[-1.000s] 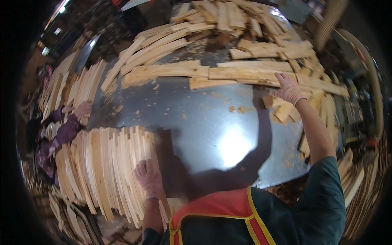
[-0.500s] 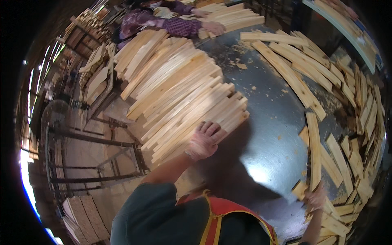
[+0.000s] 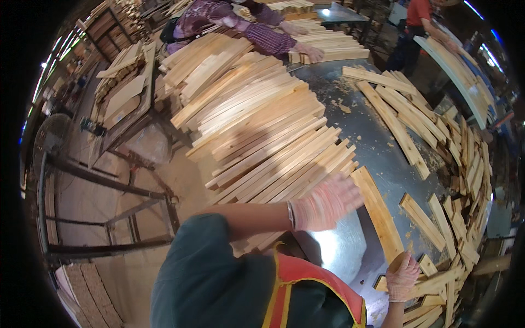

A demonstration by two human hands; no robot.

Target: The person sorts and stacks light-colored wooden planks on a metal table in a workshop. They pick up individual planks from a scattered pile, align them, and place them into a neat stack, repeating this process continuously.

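Fingers [image 3: 409, 262] of the right hand [image 3: 403, 279] are closed on one end of a wooden board [image 3: 379, 210] right of the slat row [image 3: 268, 128], the left hand [image 3: 328, 203] flat open, gripping nothing, so one-ended support could let the board twist

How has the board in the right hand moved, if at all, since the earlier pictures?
Yes: the board in the right hand has swung left toward the row of boards, its far end now near it.
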